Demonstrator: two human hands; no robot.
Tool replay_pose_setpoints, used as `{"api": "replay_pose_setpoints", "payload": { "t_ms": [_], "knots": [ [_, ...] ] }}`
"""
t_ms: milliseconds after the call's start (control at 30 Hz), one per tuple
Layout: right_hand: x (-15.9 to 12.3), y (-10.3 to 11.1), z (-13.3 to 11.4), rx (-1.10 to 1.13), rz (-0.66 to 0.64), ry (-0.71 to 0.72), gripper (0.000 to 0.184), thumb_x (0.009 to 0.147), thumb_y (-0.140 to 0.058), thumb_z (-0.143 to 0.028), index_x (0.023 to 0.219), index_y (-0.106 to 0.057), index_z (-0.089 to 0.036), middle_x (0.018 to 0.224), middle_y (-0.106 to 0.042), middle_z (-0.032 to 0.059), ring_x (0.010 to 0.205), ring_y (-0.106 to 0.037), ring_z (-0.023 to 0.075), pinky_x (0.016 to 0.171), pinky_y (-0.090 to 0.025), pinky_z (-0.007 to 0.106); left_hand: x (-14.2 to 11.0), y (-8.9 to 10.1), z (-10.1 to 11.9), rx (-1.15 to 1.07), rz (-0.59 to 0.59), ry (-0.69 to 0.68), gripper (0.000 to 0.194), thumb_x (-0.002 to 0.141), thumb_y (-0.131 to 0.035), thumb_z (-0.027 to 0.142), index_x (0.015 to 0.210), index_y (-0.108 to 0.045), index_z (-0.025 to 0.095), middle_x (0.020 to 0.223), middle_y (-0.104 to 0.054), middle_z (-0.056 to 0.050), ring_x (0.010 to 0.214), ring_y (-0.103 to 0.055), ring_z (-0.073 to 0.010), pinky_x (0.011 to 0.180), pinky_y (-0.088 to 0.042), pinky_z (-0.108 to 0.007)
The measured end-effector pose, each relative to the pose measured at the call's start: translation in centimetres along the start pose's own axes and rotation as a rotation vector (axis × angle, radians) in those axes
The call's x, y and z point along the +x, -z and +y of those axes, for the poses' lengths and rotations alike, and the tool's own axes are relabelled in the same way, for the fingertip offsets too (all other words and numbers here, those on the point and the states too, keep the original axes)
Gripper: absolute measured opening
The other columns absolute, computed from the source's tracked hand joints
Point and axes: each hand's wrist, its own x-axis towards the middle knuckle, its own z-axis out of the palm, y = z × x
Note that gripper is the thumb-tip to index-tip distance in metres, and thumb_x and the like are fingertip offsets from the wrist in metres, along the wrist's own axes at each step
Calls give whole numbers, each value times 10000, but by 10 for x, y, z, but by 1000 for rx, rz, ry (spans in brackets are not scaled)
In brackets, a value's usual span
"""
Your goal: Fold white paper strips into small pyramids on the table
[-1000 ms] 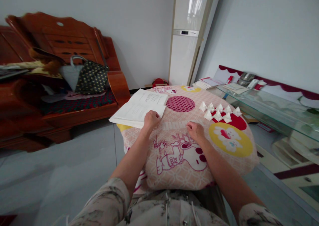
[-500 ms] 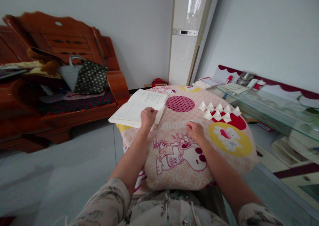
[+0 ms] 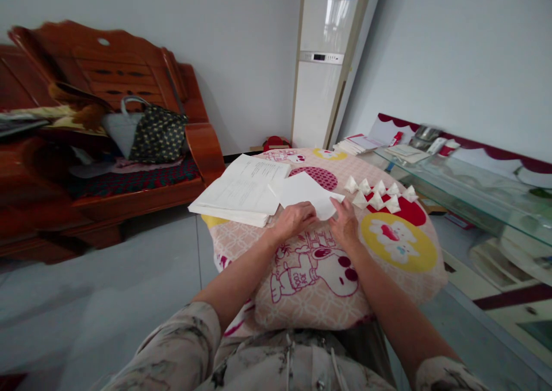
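A white sheet of paper (image 3: 305,191) is held between my two hands over the round table. My left hand (image 3: 296,218) has its fingers closed on the sheet's near edge. At the right corner, my right hand (image 3: 344,219) pinches the same sheet between thumb and fingers. Just left of it lies a stack of paper (image 3: 241,187) with print on the top page; the sheet's left edge comes close to it or overlaps it. Several small folded white paper pyramids (image 3: 376,200) stand in two rows to the right of my right hand.
A pink cartoon-patterned cloth (image 3: 302,305) covers the table. On the left is a wooden bench (image 3: 125,63) with bags (image 3: 159,133) on it. A glass-topped cabinet (image 3: 470,187) stands at the right, and a tall white air conditioner (image 3: 319,98) fills the corner.
My left hand has moved right from the paper stack, and a white sheet now lies between my hands. My right hand has shifted slightly and taken hold of its corner.
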Motion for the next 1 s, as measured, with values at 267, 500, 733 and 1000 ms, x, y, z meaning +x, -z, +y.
{"api": "replay_pose_setpoints", "payload": {
  "t_ms": [267,500,733,1000],
  "knots": [
    [1,12,7,66,29,46,150,864,-611,-187,833,-758,-189,1401,-602,156,1282,-564,306,1093,-455,461,-1,7,-15,-272,141,215,100,819,-672,202,888,-728,156,881,-714,-40,793,-611,-155,749,-468,-264],
    [6,22,15,237,26,-46,147,771,-687,-273,882,-740,-192,1182,-729,130,1062,-675,270,987,-515,416,0,2,-34,-574,200,276,207,756,-721,296,888,-709,137,670,-569,30,628,-500,-107,603,-383,-232],
    [8,34,28,431,-134,-289,302,646,-708,-321,904,-757,-171,898,-765,63,849,-672,250,811,-520,367,-1,6,-35,-754,180,265,361,755,-751,479,745,-594,154,664,-551,20,625,-491,-107,601,-386,-232],
    [6,36,31,778,-98,-446,368,573,-811,-394,844,-734,-157,717,-693,-1,646,-583,168,628,-451,284,-2,5,-37,-550,7,345,379,746,-751,480,711,-601,133,654,-551,7,651,-469,-110,570,-371,-214]
  ]
}}
